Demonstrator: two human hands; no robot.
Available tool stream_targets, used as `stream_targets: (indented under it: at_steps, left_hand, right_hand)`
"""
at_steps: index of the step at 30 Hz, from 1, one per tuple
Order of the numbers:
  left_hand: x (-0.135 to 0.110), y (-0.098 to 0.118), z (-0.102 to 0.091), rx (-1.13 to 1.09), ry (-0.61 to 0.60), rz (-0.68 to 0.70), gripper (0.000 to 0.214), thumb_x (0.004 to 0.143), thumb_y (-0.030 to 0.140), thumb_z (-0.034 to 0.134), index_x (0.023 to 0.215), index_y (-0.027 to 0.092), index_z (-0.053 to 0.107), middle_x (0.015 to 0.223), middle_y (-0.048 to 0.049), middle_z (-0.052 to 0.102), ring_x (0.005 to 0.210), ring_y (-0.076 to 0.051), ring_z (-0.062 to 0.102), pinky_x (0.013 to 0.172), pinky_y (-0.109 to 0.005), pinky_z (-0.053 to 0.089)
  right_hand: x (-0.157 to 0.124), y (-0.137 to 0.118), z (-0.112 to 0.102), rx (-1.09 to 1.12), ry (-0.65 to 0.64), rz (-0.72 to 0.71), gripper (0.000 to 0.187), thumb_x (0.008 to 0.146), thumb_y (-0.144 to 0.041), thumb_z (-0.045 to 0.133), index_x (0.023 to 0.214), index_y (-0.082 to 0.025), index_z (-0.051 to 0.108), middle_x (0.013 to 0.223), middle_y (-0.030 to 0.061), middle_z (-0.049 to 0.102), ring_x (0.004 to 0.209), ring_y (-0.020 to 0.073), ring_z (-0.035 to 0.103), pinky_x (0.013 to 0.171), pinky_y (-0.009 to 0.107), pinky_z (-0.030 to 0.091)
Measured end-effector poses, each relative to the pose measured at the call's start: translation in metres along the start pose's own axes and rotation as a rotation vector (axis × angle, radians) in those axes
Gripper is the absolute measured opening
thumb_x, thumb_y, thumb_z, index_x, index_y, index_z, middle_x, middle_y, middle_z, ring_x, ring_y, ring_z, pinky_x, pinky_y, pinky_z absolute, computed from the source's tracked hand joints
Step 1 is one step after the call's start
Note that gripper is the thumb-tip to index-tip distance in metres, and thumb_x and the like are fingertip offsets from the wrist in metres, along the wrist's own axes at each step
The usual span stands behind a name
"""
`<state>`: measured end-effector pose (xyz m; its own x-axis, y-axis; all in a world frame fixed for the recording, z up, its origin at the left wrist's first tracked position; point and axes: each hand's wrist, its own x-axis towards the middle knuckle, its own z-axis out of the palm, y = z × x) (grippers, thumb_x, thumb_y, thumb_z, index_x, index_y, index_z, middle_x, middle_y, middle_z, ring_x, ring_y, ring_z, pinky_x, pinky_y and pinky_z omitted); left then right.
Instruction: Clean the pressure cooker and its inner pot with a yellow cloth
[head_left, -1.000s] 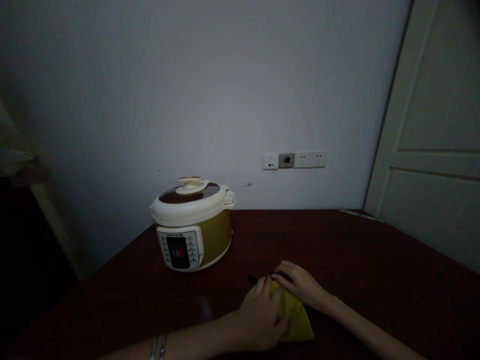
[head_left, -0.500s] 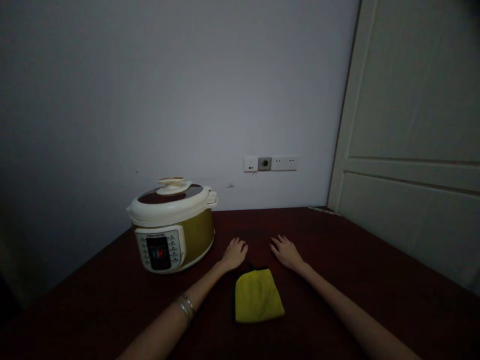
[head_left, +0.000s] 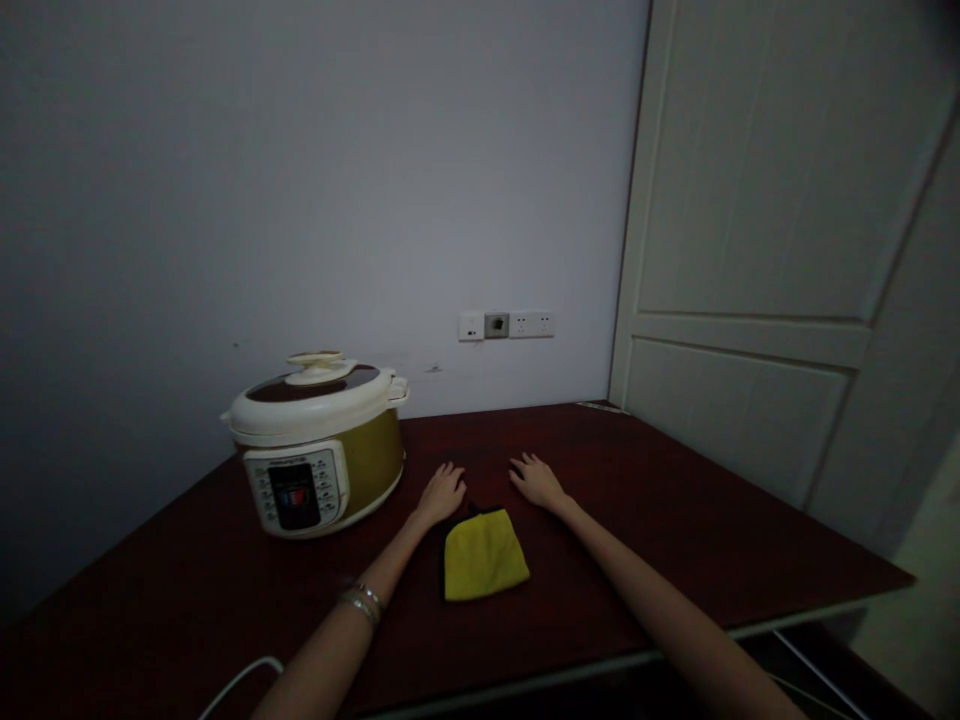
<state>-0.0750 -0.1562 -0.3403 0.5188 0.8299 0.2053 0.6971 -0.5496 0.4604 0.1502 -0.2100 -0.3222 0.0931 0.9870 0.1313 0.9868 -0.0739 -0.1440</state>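
My left hand [head_left: 442, 492] lies palm down on the dark red table [head_left: 600, 570], fingers stretched out and nothing in them. It is just right of a pressure cooker [head_left: 375, 456] with a white-rimmed lid, a green-gold body and a control panel on its front. My right hand [head_left: 537, 481] also rests flat on the tabletop, fingers apart, holding nothing. A folded yellow cloth [head_left: 484, 556] with a dark edge lies between my forearms, nearer to me than both hands and close to the left wrist.
Wall sockets and switches [head_left: 517, 325] sit above the table's far edge. A panelled door [head_left: 735, 390] stands along the right. A white cord [head_left: 240, 682] shows at lower left beside my forearm. The table's near edge [head_left: 825, 603] runs across the lower right.
The view has shifted right and slightly back, so everything appears further left and the table's near edge and white cord now show. My hands rest in the same place; the cloth and cooker are unmoved.
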Motion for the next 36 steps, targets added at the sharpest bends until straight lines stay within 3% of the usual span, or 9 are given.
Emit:
stream_targets:
  at_steps: [19, 36]
  left_hand:
    - [-0.0047, -0.0018, -0.0036, 0.111, -0.059, 0.062, 0.049, 0.089, 0.025, 0.034, 0.131, 0.006, 0.049, 0.143, -0.0168, 0.041, 0.137, -0.023, 0.029, 0.113, -0.036, 0.021]
    - [-0.0083, 0.0010, -0.0070, 0.120, -0.066, 0.042, 0.048, 0.090, 0.026, 0.033, 0.132, 0.009, 0.049, 0.144, -0.0148, 0.041, 0.138, -0.022, 0.029, 0.113, -0.036, 0.023]
  right_hand:
    - [0.0032, 0.0061, 0.0049, -0.029, 0.000, -0.080, 0.053, 0.093, -0.036, 0.033, 0.135, -0.008, 0.048, 0.141, 0.0168, 0.044, 0.135, 0.0263, 0.033, 0.110, 0.035, 0.020]
    - [0.0037, 0.0074, 0.0088, 0.058, 0.013, -0.065, 0.052, 0.092, -0.035, 0.035, 0.134, -0.009, 0.049, 0.141, 0.0162, 0.044, 0.137, 0.0252, 0.029, 0.112, 0.035, 0.017]
